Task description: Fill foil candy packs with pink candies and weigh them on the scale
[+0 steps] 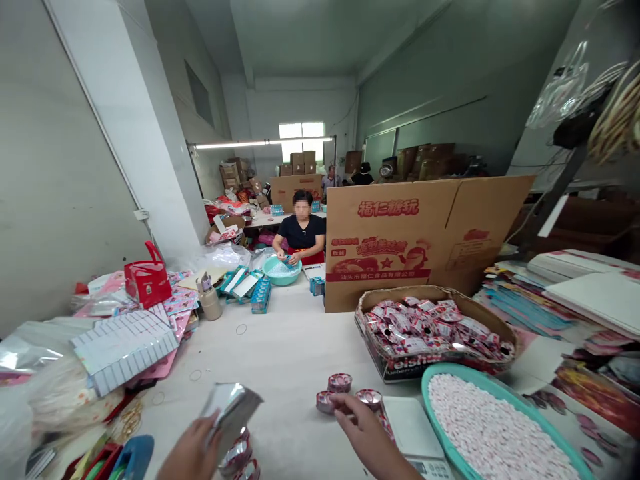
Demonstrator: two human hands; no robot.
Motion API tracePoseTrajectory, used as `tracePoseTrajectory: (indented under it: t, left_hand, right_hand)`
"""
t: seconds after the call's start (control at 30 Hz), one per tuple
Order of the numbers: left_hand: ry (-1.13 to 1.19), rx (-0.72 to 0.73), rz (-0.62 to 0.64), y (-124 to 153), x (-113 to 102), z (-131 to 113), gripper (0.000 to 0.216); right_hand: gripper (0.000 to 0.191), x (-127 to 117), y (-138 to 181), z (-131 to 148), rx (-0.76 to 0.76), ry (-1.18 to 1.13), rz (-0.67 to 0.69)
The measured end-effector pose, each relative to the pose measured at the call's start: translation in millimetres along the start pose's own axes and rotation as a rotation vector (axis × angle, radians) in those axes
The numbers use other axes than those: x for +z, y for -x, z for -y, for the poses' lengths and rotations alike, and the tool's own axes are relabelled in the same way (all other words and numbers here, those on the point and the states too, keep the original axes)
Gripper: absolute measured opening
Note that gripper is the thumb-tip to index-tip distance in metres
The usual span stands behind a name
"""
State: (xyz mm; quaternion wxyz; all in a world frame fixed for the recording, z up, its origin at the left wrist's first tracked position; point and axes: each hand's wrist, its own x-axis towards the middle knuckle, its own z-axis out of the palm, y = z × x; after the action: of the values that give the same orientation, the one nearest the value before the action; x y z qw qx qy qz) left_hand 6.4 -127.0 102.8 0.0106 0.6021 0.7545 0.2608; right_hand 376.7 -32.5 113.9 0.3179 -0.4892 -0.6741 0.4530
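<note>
My left hand (193,447) is closed on a silver foil pouch (233,408), held tilted above the white table. Below and beside the pouch stand several small round red-and-silver containers (237,457), partly hidden by it. My right hand (367,433) reaches in from the lower right, its fingers apart. Its fingertips are at a small round container (324,401); whether they touch it is hard to tell. Two more such containers, a rear one (340,382) and a right one (369,399), stand close by. Beside my right hand lies a white digital scale (413,427).
A turquoise basin (429,381) of small white-pink candies stands right, before a cut-down carton (387,370) of red-and-white packets. A large cardboard panel (390,240) rises behind. Left are stacked printed sheets (127,347), a bottle (209,301) and tape dispensers (135,457). A co-worker (301,230) sits opposite.
</note>
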Motion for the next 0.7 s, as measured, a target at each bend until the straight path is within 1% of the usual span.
tracePoseTrajectory:
  t: [0.03, 0.07, 0.13, 0.2, 0.23, 0.27, 0.3, 0.37, 0.4, 0.47, 0.5, 0.53, 0.57, 0.63, 0.7]
  left_hand:
    - [0.013, 0.068, -0.013, -2.8, 10.9, -27.3, 0.033]
    - [0.022, 0.157, -0.062, -4.9, 22.6, -52.2, 0.03]
    - [0.053, 0.37, -0.205, -6.1, 45.5, -90.8, 0.03]
    - [0.098, 0.554, -0.292, -3.3, 63.5, -113.6, 0.033]
    - [0.119, 0.614, -0.308, -0.8, 69.8, -120.3, 0.033]
    - [0.136, 0.645, -0.31, 2.3, 74.1, -124.9, 0.033]
    - [0.146, 0.643, -0.309, 5.4, 76.4, -128.2, 0.032]
    - [0.159, 0.575, -0.346, 10.1, 74.3, -134.1, 0.034]
    - [0.164, 0.536, -0.375, 10.6, 70.1, -137.5, 0.042]
    - [0.163, 0.516, -0.395, 5.8, 56.6, -145.7, 0.068]
    - [0.154, 0.557, -0.358, 0.4, 48.4, -150.3, 0.077]
    - [0.136, 0.626, -0.285, -6.4, 40.0, -155.0, 0.075]
    - [0.123, 0.702, -0.193, -13.8, 32.0, -159.6, 0.064]
    - [0.13, 0.815, -0.027, -27.4, 19.0, -168.1, 0.038]
    - [0.178, 0.844, 0.065, -35.6, 11.3, -174.9, 0.02]
  right_hand:
    - [0.039, 0.5, -6.7, 6.9, -0.02, -0.028, -0.024]
    - [0.039, 0.4, -12.3, 13.3, -0.046, -0.042, -0.044]
    - [0.039, -1.2, -19.4, 24.3, -0.135, -0.039, -0.061]
    - [0.039, -3.5, -21.2, 33.3, -0.208, -0.026, -0.054]
    - [0.037, -4.3, -20.5, 36.9, -0.209, -0.022, -0.041]
    - [0.034, -4.8, -18.9, 39.7, -0.193, -0.021, -0.021]
    - [0.029, -4.9, -16.7, 41.9, -0.17, -0.018, -0.009]
    - [0.02, -4.4, -10.7, 45.1, -0.157, 0.011, -0.035]
    - [0.019, -4.3, -7.3, 46.6, -0.192, 0.047, -0.05]
    - [0.018, -4.9, -0.9, 51.1, -0.341, 0.167, -0.035]
    - [0.019, -5.9, 1.8, 54.1, -0.427, 0.237, 0.002]
    - [0.02, -7.5, 3.8, 57.5, -0.505, 0.3, 0.052]
    - [0.021, -9.6, 5.2, 60.8, -0.561, 0.352, 0.091]
    - [0.021, -14.8, 6.3, 65.7, -0.608, 0.397, 0.106]
    - [0.021, -20.5, 5.5, 66.5, -0.615, 0.375, 0.078]
